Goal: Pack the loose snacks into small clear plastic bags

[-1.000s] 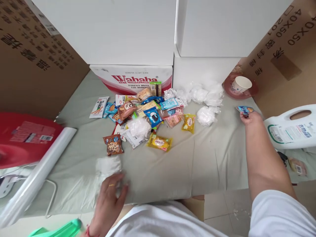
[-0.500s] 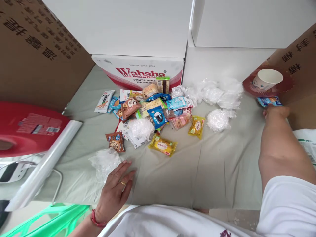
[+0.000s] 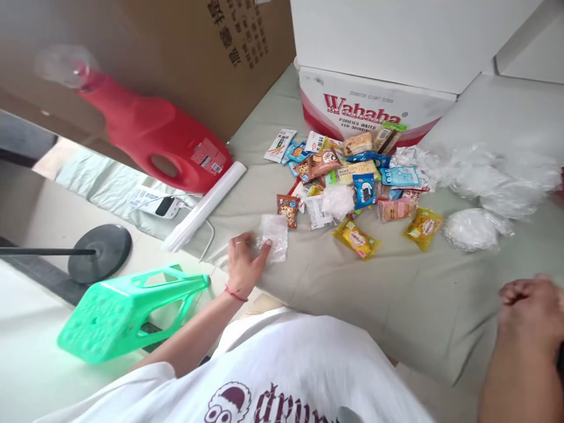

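Observation:
My left hand (image 3: 247, 261) is at the near left of the cloth, fingers curled and thumb over the edge of a clear plastic bag (image 3: 277, 226). That bag lies flat beside a brown cookie packet (image 3: 288, 210). My right hand (image 3: 529, 299) is closed in a fist over the right side of the cloth, slightly blurred, with nothing seen in it. Between the hands lies a heap of wrapped snacks, among them a blue packet (image 3: 365, 191) and a crumpled clear bag (image 3: 338, 202). Two yellow packets, one left (image 3: 356, 238) and one right (image 3: 423, 228), lie nearest me.
Crumpled clear bags (image 3: 478, 229) lie at the right. A Wahaha carton (image 3: 374, 108) stands behind the snacks. To the left are a red jug (image 3: 163, 135), a white roll (image 3: 205, 205), a cable and a white device (image 3: 167, 207). A green stool (image 3: 132, 311) lies on the floor.
My view has turned left. My right hand has come back from the red plate, and the blue snack packet it held no longer shows. My left hand has moved onto the clear bag.

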The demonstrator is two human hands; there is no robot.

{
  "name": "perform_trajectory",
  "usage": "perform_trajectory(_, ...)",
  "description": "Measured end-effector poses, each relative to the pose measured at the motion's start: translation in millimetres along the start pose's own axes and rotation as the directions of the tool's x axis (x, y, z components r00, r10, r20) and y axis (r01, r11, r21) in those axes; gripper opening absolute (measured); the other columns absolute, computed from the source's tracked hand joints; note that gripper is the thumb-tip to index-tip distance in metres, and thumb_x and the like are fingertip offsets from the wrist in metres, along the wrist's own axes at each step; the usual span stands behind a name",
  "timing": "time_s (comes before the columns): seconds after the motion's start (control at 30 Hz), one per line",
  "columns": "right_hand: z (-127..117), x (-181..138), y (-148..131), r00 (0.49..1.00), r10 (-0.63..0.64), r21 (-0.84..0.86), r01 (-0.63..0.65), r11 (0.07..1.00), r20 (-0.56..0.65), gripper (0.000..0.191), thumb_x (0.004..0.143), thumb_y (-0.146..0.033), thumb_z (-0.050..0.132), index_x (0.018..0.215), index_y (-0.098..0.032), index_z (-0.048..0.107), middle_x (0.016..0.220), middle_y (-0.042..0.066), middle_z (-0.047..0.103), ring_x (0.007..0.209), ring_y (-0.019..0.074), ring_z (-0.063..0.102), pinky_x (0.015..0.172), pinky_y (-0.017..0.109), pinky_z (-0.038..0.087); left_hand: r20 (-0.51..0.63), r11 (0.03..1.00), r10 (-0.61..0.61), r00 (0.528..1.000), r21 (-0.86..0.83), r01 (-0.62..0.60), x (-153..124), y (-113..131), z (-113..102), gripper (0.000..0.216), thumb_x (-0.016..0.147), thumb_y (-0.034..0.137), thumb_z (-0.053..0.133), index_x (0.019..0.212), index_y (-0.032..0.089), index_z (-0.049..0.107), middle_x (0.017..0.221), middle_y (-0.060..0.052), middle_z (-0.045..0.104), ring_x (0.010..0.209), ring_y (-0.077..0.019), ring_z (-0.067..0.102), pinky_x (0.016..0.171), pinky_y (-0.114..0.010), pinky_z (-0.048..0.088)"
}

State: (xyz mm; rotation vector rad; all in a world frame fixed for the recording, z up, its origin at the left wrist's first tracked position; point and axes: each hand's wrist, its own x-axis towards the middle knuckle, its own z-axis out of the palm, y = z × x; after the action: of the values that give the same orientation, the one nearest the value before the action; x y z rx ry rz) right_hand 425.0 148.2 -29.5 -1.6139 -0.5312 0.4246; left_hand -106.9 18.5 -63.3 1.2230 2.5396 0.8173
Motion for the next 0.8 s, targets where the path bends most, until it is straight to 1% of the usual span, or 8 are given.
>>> perform_trajectory(0.2, -32, -160, 5, 0.928, 0.089, 0.002, -0.096, 0.995, 0.361, 0.029, 0.07, -0.044, 0.083, 0.063, -0.025, 0.062, 0.057, 0.0, 0.049, 0.049, 0.0142, 0.043, 0.042, 0.028, 0.033, 0.024, 0.914, 0.394, 0.919, -0.112, -0.389, -10, 32, -4, 0.016, 0.091, 0.032, 0.061, 0.089, 0.021, 0.072, 0.099, -0.011, 0.067, 0.102, -0.028, 0.061, 0.096, -0.047, 0.048)
perform_trajectory(0.23, -28, -186, 1, 0.863, 0.148, -0.024, -0.157, 0.987, 0.483, 0.028, 0.072, -0.047, 0.084, 0.069, -0.026, 0.065, 0.062, 0.001, 0.053, 0.052, 0.0146, 0.047, 0.044, 0.028, 0.037, 0.008, 0.866, 0.489, 0.872, -0.126, -0.484, -17, 40, -5, 0.013, 0.091, 0.03, 0.063, 0.09, 0.021, 0.072, 0.101, -0.01, 0.067, 0.106, -0.0283, 0.06, 0.098, -0.047, 0.047)
perform_trajectory(0.37, 13, -267, -18, 0.432, 0.241, -0.089, -0.343, 0.935, 0.869, 0.045, 0.08, -0.067, 0.074, 0.099, -0.026, 0.072, 0.104, 0.01, 0.071, 0.092, 0.0251, 0.066, 0.068, 0.035, 0.058, 0.044, 0.664, 0.736, 0.676, -0.241, -0.707, -47, 70, -3, 0.01, 0.092, 0.022, 0.063, 0.085, 0.023, 0.07, 0.106, -0.01, 0.067, 0.124, -0.0304, 0.058, 0.102, -0.049, 0.046)
perform_trajectory(0.43, 36, -288, -23, 0.412, 0.23, -0.083, -0.345, 0.935, 0.881, 0.046, 0.079, -0.067, 0.075, 0.101, -0.027, 0.071, 0.105, 0.008, 0.071, 0.096, 0.0249, 0.066, 0.074, 0.034, 0.058, 0.126, 0.602, 0.789, 0.601, -0.354, -0.716, -59, 81, 1, 0.009, 0.093, 0.025, 0.064, 0.086, 0.023, 0.069, 0.112, -0.01, 0.067, 0.127, -0.0309, 0.058, 0.105, -0.05, 0.046)
perform_trajectory(0.53, 55, -297, -23, 0.501, 0.231, -0.071, -0.317, 0.946, 0.834, 0.034, 0.085, -0.06, 0.072, 0.092, -0.026, 0.071, 0.089, 0.002, 0.07, 0.082, 0.0201, 0.063, 0.074, 0.032, 0.054, 0.239, 0.584, 0.781, 0.577, -0.606, -0.54, -70, 90, 5, 0.02, 0.092, 0.036, 0.067, 0.107, 0.022, 0.067, 0.124, -0.013, 0.064, 0.123, -0.029, 0.062, 0.104, -0.047, 0.049)
perform_trajectory(0.63, 56, -294, -21, 0.473, 0.229, -0.076, -0.321, 0.944, 0.85, 0.029, 0.084, -0.055, 0.074, 0.087, -0.026, 0.073, 0.084, 0.001, 0.07, 0.077, 0.0187, 0.062, 0.075, 0.031, 0.053, 0.361, 0.627, 0.598, 0.715, -0.767, -0.138, -74, 94, 10, 0.037, 0.095, 0.042, 0.062, 0.126, 0.021, 0.057, 0.126, -0.015, 0.061, 0.117, -0.0248, 0.065, 0.094, -0.04, 0.056)
perform_trajectory(0.73, 48, -287, -20, 0.418, 0.248, -0.112, -0.323, 0.94, 0.874, 0.029, 0.08, -0.054, 0.078, 0.084, -0.025, 0.075, 0.08, 0.001, 0.07, 0.074, 0.0188, 0.061, 0.076, 0.032, 0.053, 0.502, 0.66, 0.401, 0.766, -0.738, 0.138, -69, 96, 21, 0.033, 0.09, 0.048, 0.067, 0.108, 0.02, 0.065, 0.114, -0.011, 0.066, 0.105, -0.0221, 0.067, 0.087, -0.034, 0.057)
perform_trajectory(0.8, 42, -280, -19, 0.458, 0.258, -0.119, -0.31, 0.943, 0.851, 0.03, 0.077, -0.055, 0.08, 0.081, -0.025, 0.075, 0.074, 0.0, 0.068, 0.069, 0.0176, 0.058, 0.072, 0.032, 0.051, 0.574, 0.661, 0.313, 0.757, -0.703, 0.26, -61, 95, 28, 0.032, 0.086, 0.05, 0.07, 0.09, 0.019, 0.068, 0.1, -0.007, 0.07, 0.096, -0.0206, 0.067, 0.086, -0.033, 0.055)
